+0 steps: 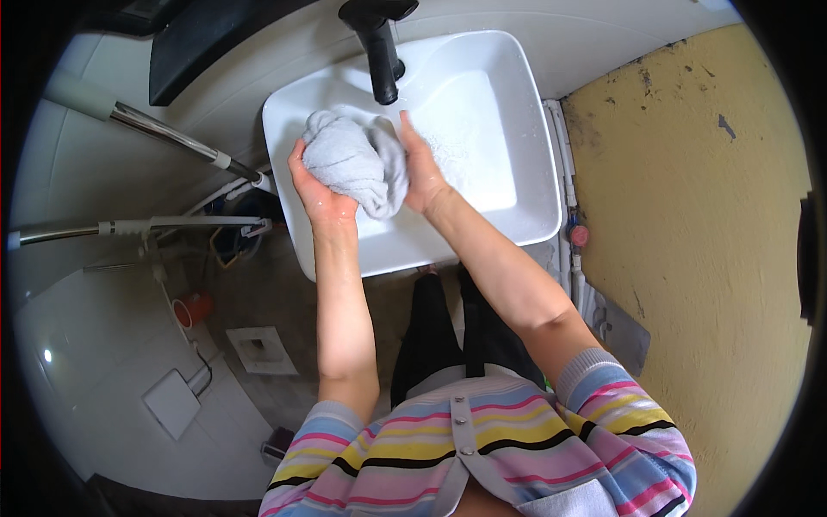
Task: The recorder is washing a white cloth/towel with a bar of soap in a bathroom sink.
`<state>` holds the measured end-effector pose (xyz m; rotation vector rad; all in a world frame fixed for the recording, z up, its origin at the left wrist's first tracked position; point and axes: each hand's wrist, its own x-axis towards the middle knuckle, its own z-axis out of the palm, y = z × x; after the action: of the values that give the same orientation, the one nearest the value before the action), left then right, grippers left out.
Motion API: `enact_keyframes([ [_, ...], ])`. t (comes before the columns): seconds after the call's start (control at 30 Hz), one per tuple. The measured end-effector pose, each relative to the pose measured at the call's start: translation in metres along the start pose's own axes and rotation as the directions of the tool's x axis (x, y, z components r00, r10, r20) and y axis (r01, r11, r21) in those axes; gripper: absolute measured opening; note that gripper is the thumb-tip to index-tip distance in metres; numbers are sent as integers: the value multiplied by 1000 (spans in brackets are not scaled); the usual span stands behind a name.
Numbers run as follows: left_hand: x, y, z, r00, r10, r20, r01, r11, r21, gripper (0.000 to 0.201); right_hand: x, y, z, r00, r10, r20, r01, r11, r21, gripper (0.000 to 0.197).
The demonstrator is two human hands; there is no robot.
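A bunched, wet, light grey cloth (345,159) is held between my two hands over the left part of a white washbasin (538,202). My left hand (320,194) cups it from the left and below, thumb up along its side. On the other side my right hand (419,168) presses against the cloth, fingers pointing toward the tap. The black tap (380,56) stands at the back of the basin, its spout just above the cloth's far right edge. Water glistens in the basin to the right of my right hand.
A yellow, stained wall (689,172) rises to the right, with white pipes (564,185) beside the basin. Metal poles (164,129) lean in from the left. An orange-red container (193,308) and a square floor toilet or drain (261,349) are lower left.
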<state>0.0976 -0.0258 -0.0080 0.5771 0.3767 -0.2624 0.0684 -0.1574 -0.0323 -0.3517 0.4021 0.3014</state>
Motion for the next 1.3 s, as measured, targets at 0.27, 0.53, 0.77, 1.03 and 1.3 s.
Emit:
enact_keyframes([
  [0.27,-26,21,18,722,567,396,-499,30,866,38,-11,53,66,978,-189,-93,187,982,-32,54],
  [0.53,-40,10,-6,745,620,244,-300,-15,954,32,-8,76,62,928,-129,-350,62,979,-196,41],
  [0.77,-34,-65,-7,855,487,179,-313,208,927,20,-18,59,-40,827,-274,-491,61,912,-405,36],
  [1.03,-50,-112,39,758,383,529,-606,111,788,24,-88,-36,-54,918,-156,-363,48,955,-291,36],
  [1.3,-27,-24,-1,942,282,-181,-205,912,354,50,-9,-50,-19,854,-344,-390,370,929,-9,26],
])
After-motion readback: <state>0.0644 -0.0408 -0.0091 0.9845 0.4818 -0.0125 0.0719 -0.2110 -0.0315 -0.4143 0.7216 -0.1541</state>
